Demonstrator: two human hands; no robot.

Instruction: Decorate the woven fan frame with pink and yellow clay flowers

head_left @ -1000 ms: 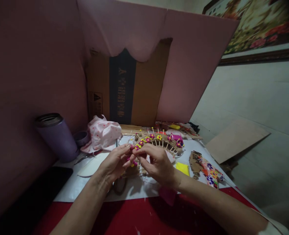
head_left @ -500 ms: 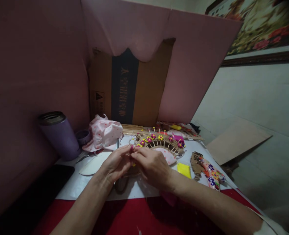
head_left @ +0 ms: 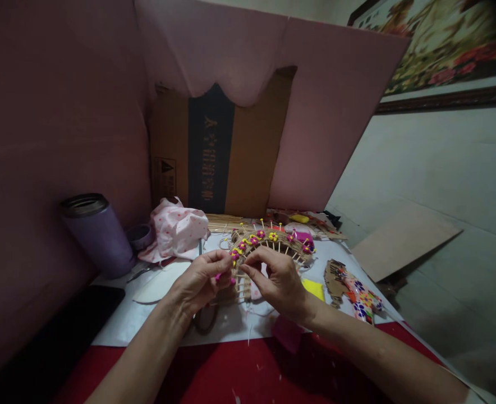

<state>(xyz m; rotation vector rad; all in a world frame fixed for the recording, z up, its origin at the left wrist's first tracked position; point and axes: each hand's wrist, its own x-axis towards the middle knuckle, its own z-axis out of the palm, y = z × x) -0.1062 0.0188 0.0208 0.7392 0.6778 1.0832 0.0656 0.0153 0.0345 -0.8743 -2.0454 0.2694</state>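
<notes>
A woven arch (head_left: 281, 239) of twine and thin sticks lies on the white sheet, with magenta and yellow clay flowers along its curve. At its left end is my left hand (head_left: 208, 279), fingers curled together, with bits of magenta clay showing at the fingers. My right hand (head_left: 275, 278) is just right of it, above the arch's inner side, its thumb and index finger bent toward each other with a small gap between the tips. Anything tiny between them cannot be made out. A yellow packet (head_left: 314, 289) lies partly behind my right wrist.
A purple tumbler (head_left: 100, 235), its lid (head_left: 139, 237) and a spotted cloth (head_left: 176, 230) stand at the left. A dark flat object (head_left: 100, 303) lies nearer. Right are cardboard scraps (head_left: 335, 280) and a floral piece (head_left: 361, 297). A magenta packet (head_left: 287, 332) sits near the front edge.
My hands were together over the arch's left end. Now my right hand has moved away to the right and its fingers have parted, showing more of the arch and the magenta clay at my left hand.
</notes>
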